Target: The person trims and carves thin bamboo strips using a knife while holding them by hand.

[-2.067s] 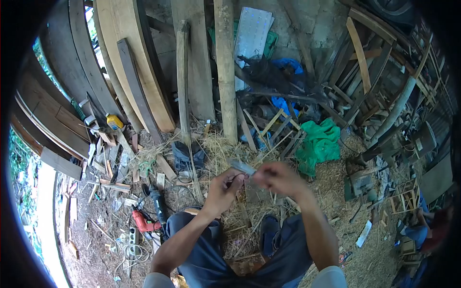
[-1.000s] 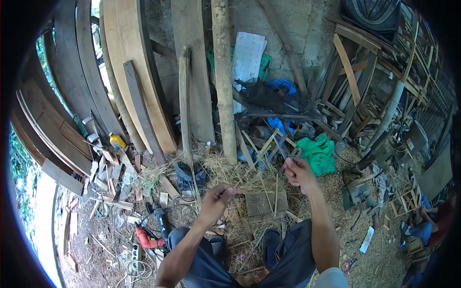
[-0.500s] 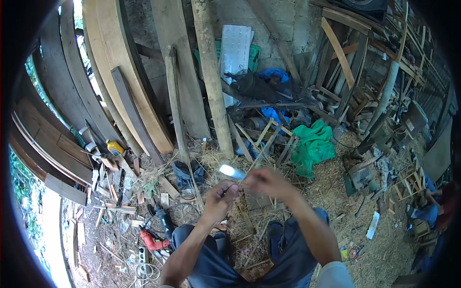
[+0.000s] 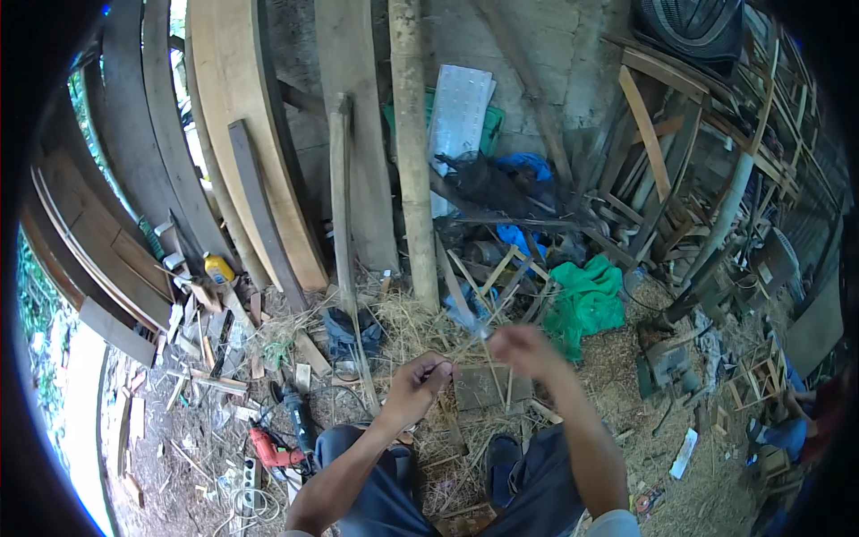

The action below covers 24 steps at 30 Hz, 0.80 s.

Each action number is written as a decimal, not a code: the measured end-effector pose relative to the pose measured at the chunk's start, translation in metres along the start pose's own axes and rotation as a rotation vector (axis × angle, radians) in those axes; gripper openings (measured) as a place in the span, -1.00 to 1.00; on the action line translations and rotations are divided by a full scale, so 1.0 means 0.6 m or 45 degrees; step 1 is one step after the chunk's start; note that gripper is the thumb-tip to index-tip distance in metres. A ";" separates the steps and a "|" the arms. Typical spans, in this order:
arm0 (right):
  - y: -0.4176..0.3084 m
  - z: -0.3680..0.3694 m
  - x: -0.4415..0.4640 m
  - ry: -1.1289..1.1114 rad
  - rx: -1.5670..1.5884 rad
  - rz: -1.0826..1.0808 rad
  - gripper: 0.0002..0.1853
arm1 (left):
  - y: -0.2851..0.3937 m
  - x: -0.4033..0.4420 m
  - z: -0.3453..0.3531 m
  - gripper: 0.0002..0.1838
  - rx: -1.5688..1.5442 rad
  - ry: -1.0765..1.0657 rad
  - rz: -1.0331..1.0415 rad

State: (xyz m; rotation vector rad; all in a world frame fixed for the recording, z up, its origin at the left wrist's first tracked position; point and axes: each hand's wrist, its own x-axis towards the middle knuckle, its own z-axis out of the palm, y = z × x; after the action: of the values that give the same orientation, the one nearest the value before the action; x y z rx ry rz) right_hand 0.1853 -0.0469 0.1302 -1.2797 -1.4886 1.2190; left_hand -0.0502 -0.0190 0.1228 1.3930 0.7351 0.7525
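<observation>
My left hand is raised above my knees, thumb and fingertips pinched together. Whatever is between those fingertips is too small to make out. To its right and slightly higher, my right hand is smeared by motion, its fingers curled. From it a short, shiny, blade-like thing points up and to the left. The two hands are apart. Below and behind them, a flat grey-brown board lies on the straw-covered ground.
A red power drill and an angle grinder lie left of my legs. A white power strip is near them. Green cloth lies ahead. Planks lean against the wall. Another person sits at far right.
My right hand has moved slightly right and down, away from my left hand. The shiny thing in it no longer glares and appears narrower. The view has shifted a little.
</observation>
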 end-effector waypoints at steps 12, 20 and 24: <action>-0.035 0.057 -0.015 0.169 -0.050 -0.157 -0.75 | -0.005 0.006 -0.005 -0.81 -0.212 0.039 -0.064; -0.042 0.048 -0.002 0.029 -0.138 -0.006 -0.75 | -0.004 0.001 0.014 -0.80 0.040 0.010 0.099; -0.019 0.014 0.008 0.210 -0.082 0.015 -0.69 | -0.022 0.003 0.007 -0.81 -0.004 0.018 0.120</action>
State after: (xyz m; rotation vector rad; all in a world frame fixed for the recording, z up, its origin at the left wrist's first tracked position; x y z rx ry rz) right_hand 0.1740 -0.0435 0.1397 -1.3987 -1.4118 1.0535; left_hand -0.0455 -0.0206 0.1097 1.4284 0.6827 0.8375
